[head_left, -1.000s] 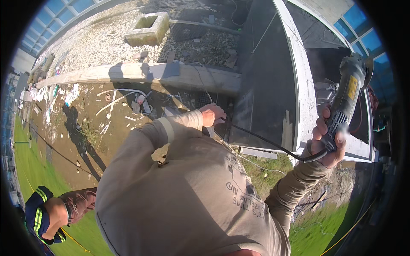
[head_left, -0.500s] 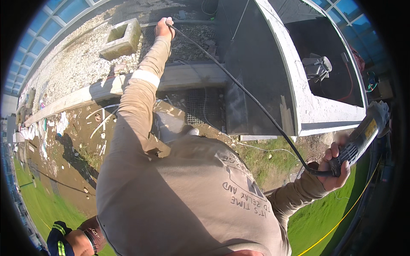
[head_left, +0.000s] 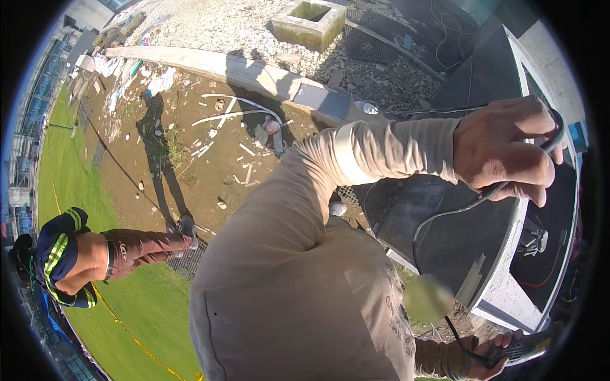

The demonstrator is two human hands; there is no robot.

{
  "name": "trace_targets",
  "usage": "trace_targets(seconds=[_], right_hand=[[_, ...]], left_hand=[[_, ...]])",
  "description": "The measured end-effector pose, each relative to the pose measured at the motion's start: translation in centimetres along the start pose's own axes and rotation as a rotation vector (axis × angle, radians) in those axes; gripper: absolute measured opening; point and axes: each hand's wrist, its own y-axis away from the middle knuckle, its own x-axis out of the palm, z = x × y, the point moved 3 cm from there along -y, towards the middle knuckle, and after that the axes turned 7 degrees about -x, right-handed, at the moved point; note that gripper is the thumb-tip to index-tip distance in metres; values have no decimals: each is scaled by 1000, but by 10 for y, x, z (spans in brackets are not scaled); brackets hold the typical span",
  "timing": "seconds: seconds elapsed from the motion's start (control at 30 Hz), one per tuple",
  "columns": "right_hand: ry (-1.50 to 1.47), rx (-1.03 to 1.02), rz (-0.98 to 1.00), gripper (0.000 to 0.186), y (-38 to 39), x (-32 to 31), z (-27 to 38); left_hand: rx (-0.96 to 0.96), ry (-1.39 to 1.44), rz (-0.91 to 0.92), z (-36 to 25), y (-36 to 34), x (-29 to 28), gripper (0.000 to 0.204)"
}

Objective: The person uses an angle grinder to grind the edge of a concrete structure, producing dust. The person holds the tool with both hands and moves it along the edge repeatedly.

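Note:
My left hand [head_left: 508,149] is in the upper right, its fingers wrapped round a black power cord [head_left: 445,214]. From there the cord hangs in a loose curve and runs down to the tool in my other hand. At the lower right my right hand [head_left: 490,357] grips an angle grinder [head_left: 522,351] by its rear body. The front of the grinder lies in the dark rim, so its disc cannot be made out. Both hands are beside a dark box-like structure with a white frame [head_left: 508,305].
A person [head_left: 89,254] in a dark vest with yellow stripes stands on the left. A concrete beam [head_left: 267,79] crosses the ground, with a hollow concrete block [head_left: 302,32] on gravel beyond it. White pipes [head_left: 229,115] and scraps litter the soil. Yellow tape [head_left: 136,340] lies over the grass.
My left hand has swung from the upper left across to the right, still holding the cord, which has gone slack. The grinder in my right hand appears lower. The view has turned.

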Motion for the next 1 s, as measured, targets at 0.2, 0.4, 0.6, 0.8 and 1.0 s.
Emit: trace_targets(seconds=[0.2, 0.4, 0.6, 0.8, 1.0], right_hand=[[17, 83, 58, 80, -19, -20, -26], [-61, 129, 117, 75, -24, -68, -23], [-229, 202, 168, 72, 32, -90, -5], [-130, 279, 57, 77, 67, -92, 11], [-191, 378, -62, 69, 92, -100, 15]], left_hand=[[272, -491, -127, -144, -33, 2, 14], [281, -719, -111, -226, -4, -7, 22], [-271, -1113, 60, -201, 137, -88, 36], [-1056, -1234, -89, -212, 298, -156, 22], [-1469, -948, 747, -234, 342, -57, 38]])
